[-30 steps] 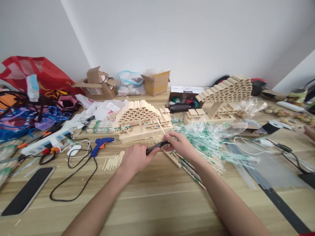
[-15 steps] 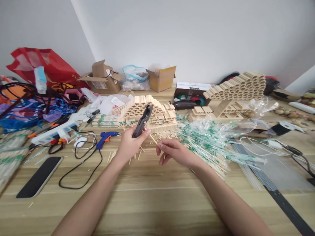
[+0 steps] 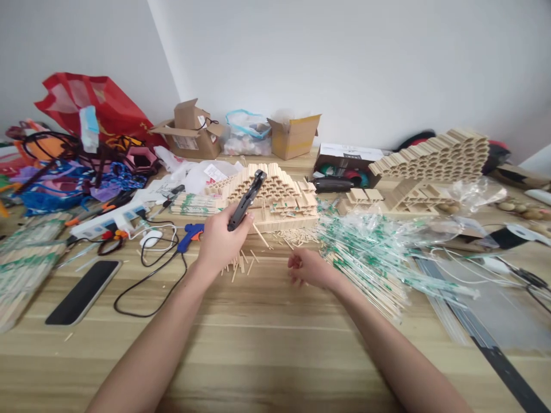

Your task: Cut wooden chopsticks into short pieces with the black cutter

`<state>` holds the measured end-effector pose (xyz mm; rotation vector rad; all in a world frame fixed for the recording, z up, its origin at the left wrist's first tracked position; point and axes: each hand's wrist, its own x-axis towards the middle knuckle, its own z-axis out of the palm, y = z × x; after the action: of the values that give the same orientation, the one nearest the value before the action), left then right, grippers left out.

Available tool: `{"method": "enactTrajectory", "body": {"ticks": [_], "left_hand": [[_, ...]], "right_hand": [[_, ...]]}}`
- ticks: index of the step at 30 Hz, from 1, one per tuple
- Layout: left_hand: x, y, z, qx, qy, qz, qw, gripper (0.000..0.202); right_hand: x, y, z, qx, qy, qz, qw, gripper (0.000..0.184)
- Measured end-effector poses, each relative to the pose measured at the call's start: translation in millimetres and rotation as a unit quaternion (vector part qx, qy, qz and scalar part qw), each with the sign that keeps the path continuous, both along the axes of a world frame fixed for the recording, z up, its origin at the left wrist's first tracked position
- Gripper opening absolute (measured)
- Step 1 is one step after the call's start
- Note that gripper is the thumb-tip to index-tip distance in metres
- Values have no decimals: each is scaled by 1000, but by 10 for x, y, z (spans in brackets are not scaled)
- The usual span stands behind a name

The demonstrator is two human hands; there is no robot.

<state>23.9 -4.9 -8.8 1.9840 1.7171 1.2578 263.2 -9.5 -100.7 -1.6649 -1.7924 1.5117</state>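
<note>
My left hand is closed around a black cutter, held up with its tip pointing away from me, in front of a stepped model of short wooden sticks. A thin wooden stick slants down from under that hand. Loose cut stick pieces lie on the table just below it. My right hand rests low on the wooden table, fingers curled down; whether it holds anything is hidden. To its right lies a heap of wrapped sticks in clear green-printed sleeves.
A blue glue gun with a black cable, a white power strip and a black phone lie at the left. Cardboard boxes and a red bag stand at the back. A second stick model is at the right.
My left hand has lifted the black cutter off the table and tipped it upright. My right hand let go of the stick it held at the cutter and dropped to the table.
</note>
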Motion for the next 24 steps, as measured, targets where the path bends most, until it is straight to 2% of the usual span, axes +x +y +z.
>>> {"method": "enactTrajectory", "body": {"ticks": [3,9,12,15,18,21,24], "left_hand": [[24,-15,13,-3,11,-5,1000,29],[17,-9,2,-7,16,-11,1000,28],[11,3,-10,-7,15,-13,1000,28],[7,8,-9,-5,12,-21,1000,27],[-5,1,13,-3,9,-21,1000,26],[-35,-6,44,-3,8,1,1000,26],[-83,5,60,-1,5,23,1000,28]], "right_hand": [[-21,1,-24,23,-13,8,1000,17],[-41,-29,73,53,-60,30,996,17],[-66,-26,69,72,-70,54,993,15],[-208,1,14,110,-47,56,991,8],[-492,53,-55,130,30,35,990,3],[-755,99,-69,157,92,16,983,17],[-781,107,6,189,81,38,978,31]]}}
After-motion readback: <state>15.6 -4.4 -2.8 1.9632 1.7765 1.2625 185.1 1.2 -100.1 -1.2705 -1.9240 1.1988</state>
